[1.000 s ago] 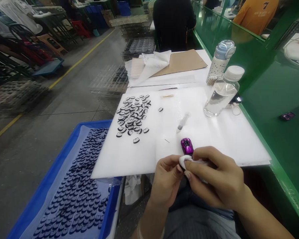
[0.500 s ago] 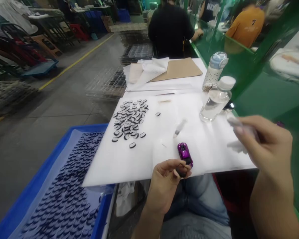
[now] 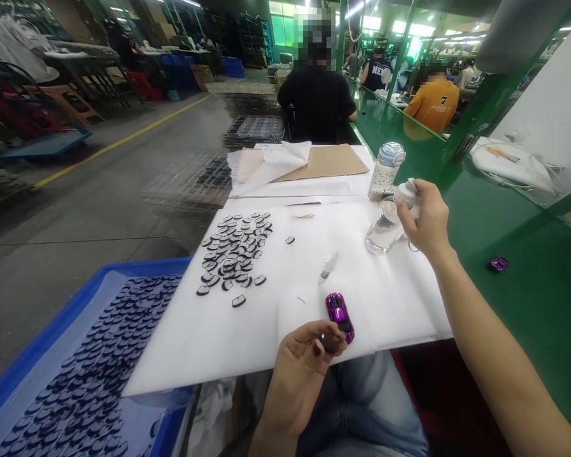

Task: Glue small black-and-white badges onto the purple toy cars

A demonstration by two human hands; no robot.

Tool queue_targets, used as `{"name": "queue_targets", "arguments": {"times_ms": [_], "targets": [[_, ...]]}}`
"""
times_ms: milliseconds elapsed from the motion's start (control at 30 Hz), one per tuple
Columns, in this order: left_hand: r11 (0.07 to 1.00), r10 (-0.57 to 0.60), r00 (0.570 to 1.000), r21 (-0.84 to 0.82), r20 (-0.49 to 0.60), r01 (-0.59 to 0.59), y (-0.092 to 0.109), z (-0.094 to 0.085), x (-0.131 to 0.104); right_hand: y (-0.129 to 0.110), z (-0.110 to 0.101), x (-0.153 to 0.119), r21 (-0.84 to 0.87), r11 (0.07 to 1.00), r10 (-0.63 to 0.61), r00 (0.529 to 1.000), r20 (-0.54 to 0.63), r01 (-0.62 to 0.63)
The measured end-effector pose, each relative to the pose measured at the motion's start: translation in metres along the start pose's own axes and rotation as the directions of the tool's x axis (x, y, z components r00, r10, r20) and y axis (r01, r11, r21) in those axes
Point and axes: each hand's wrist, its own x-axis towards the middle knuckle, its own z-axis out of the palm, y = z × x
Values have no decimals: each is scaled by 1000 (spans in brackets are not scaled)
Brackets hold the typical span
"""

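Note:
My left hand (image 3: 309, 355) is closed in a pinch on a small dark curved piece (image 3: 332, 343), partly hidden by the fingers. Just beyond these fingertips a purple toy car (image 3: 339, 312) lies on the white table sheet. My right hand (image 3: 426, 216) is closed around the white cap (image 3: 406, 194) at the top of a clear bottle (image 3: 383, 231) of liquid. Whether white cloth is also between those fingers I cannot make out. A small translucent tube with a pointed tip (image 3: 330, 266) lies beyond the car.
Many loose dark-edged pieces (image 3: 235, 251) lie at the table's left. A blue tray (image 3: 102, 273) below holds rows of dark pieces. A patterned drink bottle (image 3: 385, 168) stands behind the clear one. Another purple car (image 3: 498, 264) sits on the green surface. A person (image 3: 316, 105) sits ahead.
My right hand has moved away from me, from beside the table's right edge to the clear bottle's top. My left hand still pinches the dark piece. The view has tilted up.

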Motion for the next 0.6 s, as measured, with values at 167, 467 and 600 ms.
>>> {"name": "queue_targets", "arguments": {"times_ms": [167, 467, 600], "targets": [[1000, -3, 998, -4, 57, 3, 0, -1, 1, 41, -8, -6, 100, 966, 255, 940, -226, -238], [998, 43, 995, -58, 93, -38, -1, 0, 2, 23, -18, 1, 104, 973, 225, 952, -208, -207], [995, 72, 995, -68, 70, -67, -1, 8, 2, -19, -10, -2, 99, 993, 68, 998, 1, -68]]}}
